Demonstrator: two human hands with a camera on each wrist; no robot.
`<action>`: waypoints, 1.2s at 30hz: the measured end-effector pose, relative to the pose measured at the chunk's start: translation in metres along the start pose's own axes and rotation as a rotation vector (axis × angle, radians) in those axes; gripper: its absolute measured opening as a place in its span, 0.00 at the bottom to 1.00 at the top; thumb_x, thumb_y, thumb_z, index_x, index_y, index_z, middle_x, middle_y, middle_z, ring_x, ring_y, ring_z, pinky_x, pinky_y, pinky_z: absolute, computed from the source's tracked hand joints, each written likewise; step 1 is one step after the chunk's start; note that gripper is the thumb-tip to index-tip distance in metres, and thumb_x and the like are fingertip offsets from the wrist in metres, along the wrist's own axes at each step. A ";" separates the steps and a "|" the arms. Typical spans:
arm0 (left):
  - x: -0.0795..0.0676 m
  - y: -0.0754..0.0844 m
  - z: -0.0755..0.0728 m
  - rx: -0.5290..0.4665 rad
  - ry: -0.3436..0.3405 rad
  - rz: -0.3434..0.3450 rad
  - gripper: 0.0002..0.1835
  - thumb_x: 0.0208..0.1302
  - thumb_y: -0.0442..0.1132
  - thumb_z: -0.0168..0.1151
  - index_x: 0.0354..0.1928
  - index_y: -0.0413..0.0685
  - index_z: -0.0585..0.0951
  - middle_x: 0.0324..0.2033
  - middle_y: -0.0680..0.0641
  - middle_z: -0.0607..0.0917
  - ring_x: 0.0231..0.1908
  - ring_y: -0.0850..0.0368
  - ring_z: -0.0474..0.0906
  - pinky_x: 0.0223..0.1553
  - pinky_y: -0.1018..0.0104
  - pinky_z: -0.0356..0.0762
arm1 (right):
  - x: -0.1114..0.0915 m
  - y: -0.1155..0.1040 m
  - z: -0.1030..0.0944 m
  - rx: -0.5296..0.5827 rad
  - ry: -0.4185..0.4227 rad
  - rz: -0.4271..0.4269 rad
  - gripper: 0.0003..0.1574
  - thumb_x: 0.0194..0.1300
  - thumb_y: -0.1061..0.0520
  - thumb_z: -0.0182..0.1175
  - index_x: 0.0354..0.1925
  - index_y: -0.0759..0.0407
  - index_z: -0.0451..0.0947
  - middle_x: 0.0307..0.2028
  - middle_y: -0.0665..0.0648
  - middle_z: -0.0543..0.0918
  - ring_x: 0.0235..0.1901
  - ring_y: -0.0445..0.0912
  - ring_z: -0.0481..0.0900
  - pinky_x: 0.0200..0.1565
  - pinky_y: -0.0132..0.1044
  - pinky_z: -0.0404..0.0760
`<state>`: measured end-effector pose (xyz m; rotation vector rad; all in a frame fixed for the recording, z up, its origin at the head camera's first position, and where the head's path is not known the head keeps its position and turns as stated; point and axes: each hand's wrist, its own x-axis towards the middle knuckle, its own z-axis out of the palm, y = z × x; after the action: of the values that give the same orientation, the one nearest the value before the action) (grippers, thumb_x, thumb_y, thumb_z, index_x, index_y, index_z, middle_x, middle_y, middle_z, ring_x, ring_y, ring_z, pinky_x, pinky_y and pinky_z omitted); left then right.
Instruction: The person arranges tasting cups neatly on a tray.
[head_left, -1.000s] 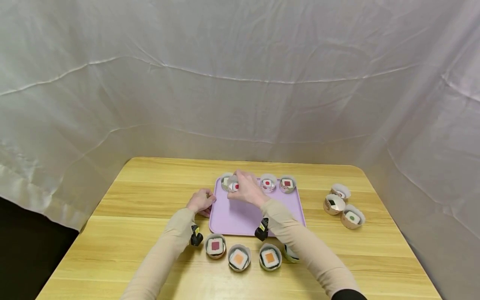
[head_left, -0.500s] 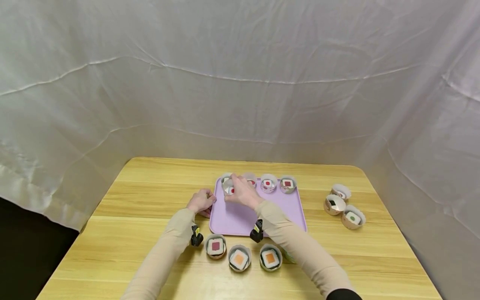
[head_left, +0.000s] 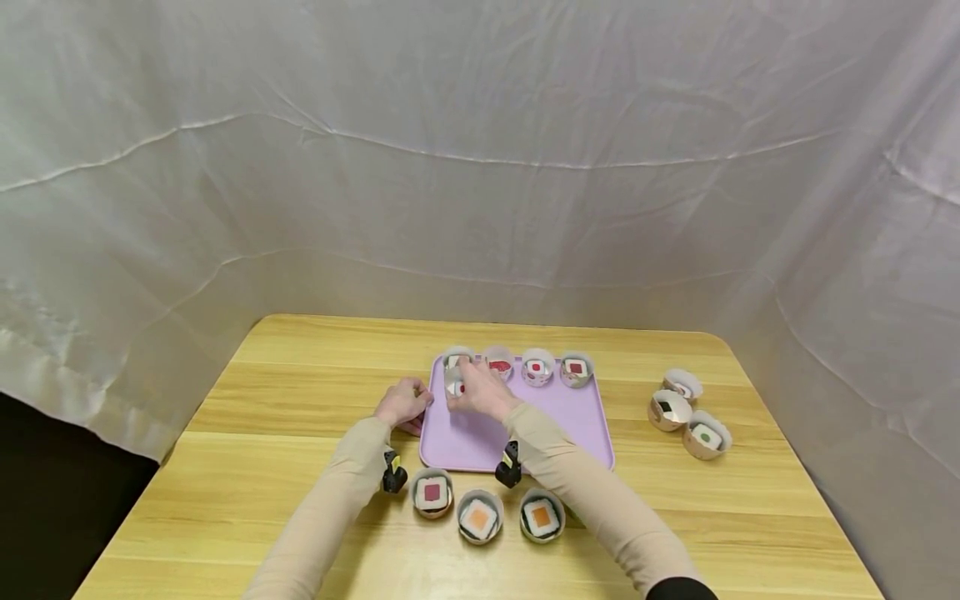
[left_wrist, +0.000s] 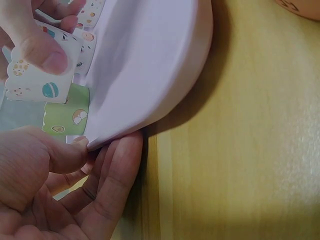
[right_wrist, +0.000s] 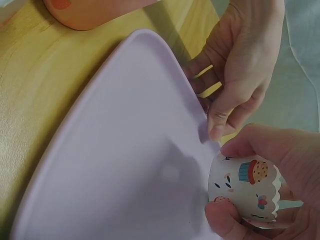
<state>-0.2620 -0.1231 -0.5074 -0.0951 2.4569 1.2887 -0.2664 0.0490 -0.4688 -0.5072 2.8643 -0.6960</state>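
My right hand (head_left: 486,392) pinches a white paper baking cup (right_wrist: 245,186) printed with cupcakes, over the back left of the lilac tray (head_left: 480,442). A white sushi-like piece with a red centre shows inside that cup in the head view. Just behind stands a green paper cup (left_wrist: 80,114) in the tray's back left corner. Along the back edge sit further cups with a red-topped piece (head_left: 498,365), a red-centred piece (head_left: 536,367) and a dark-red-centred piece (head_left: 576,369). At the tray's left rim my left hand (head_left: 403,402) grips, thumb above and fingers beneath.
In front of the tray stand cups with a dark-red-centred piece (head_left: 431,493), a pale orange-centred piece (head_left: 478,518) and an orange-centred piece (head_left: 541,517); my right forearm mostly hides another. Three brown cups (head_left: 705,436) cluster at the right. Curtains surround the wooden table (head_left: 315,367).
My right hand has moved left and slightly toward me with the held cup, uncovering the red-topped piece behind. My left hand stays on the tray's rim.
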 end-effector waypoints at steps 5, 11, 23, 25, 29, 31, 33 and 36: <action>-0.001 0.001 0.000 0.000 0.006 0.004 0.08 0.74 0.36 0.52 0.42 0.36 0.76 0.19 0.45 0.78 0.15 0.58 0.78 0.20 0.64 0.85 | -0.001 0.001 0.003 -0.019 0.007 -0.028 0.37 0.51 0.54 0.77 0.55 0.63 0.72 0.46 0.63 0.85 0.42 0.55 0.84 0.49 0.46 0.85; 0.000 0.002 0.001 0.001 0.010 0.004 0.08 0.74 0.36 0.53 0.41 0.36 0.77 0.18 0.45 0.79 0.15 0.58 0.78 0.19 0.64 0.85 | -0.002 0.002 0.003 -0.020 0.008 -0.048 0.37 0.50 0.54 0.78 0.54 0.63 0.71 0.43 0.63 0.84 0.42 0.55 0.84 0.49 0.46 0.85; 0.000 0.002 0.001 0.004 0.017 0.015 0.09 0.74 0.36 0.53 0.40 0.36 0.77 0.18 0.44 0.79 0.15 0.57 0.78 0.19 0.64 0.85 | -0.003 0.001 0.003 -0.002 0.009 -0.042 0.37 0.51 0.56 0.78 0.55 0.64 0.71 0.43 0.65 0.84 0.42 0.56 0.84 0.48 0.47 0.86; 0.000 0.001 0.001 0.007 0.018 0.012 0.09 0.74 0.36 0.53 0.40 0.36 0.77 0.18 0.44 0.79 0.15 0.57 0.78 0.19 0.64 0.85 | -0.003 0.001 0.004 -0.004 0.010 -0.040 0.37 0.51 0.56 0.78 0.55 0.64 0.71 0.44 0.65 0.84 0.42 0.56 0.84 0.48 0.47 0.86; -0.001 0.001 0.001 0.008 0.017 0.007 0.09 0.74 0.37 0.53 0.40 0.36 0.77 0.19 0.44 0.80 0.16 0.57 0.78 0.20 0.64 0.85 | -0.003 0.001 0.004 0.000 0.008 -0.031 0.38 0.51 0.56 0.77 0.57 0.64 0.71 0.46 0.66 0.84 0.44 0.57 0.84 0.50 0.47 0.86; -0.001 0.001 0.001 0.008 0.015 0.006 0.09 0.75 0.37 0.53 0.40 0.37 0.77 0.19 0.44 0.79 0.16 0.57 0.79 0.20 0.64 0.85 | -0.002 0.001 0.005 0.005 0.007 -0.027 0.39 0.52 0.56 0.77 0.57 0.65 0.70 0.47 0.66 0.83 0.45 0.57 0.84 0.52 0.48 0.85; 0.000 0.000 0.001 0.008 0.014 0.006 0.09 0.75 0.37 0.53 0.40 0.37 0.76 0.19 0.44 0.79 0.16 0.57 0.79 0.20 0.64 0.85 | -0.003 0.001 0.005 0.010 0.005 -0.025 0.39 0.52 0.56 0.77 0.58 0.65 0.70 0.47 0.66 0.83 0.46 0.58 0.84 0.52 0.48 0.85; 0.001 -0.001 0.001 0.013 0.015 0.004 0.09 0.75 0.37 0.53 0.40 0.37 0.77 0.19 0.44 0.79 0.16 0.57 0.78 0.20 0.64 0.85 | -0.002 0.002 0.005 0.009 0.004 -0.026 0.39 0.52 0.56 0.77 0.58 0.65 0.70 0.48 0.66 0.83 0.46 0.58 0.84 0.53 0.49 0.85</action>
<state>-0.2624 -0.1229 -0.5092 -0.0971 2.4788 1.2785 -0.2634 0.0491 -0.4739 -0.5430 2.8616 -0.7151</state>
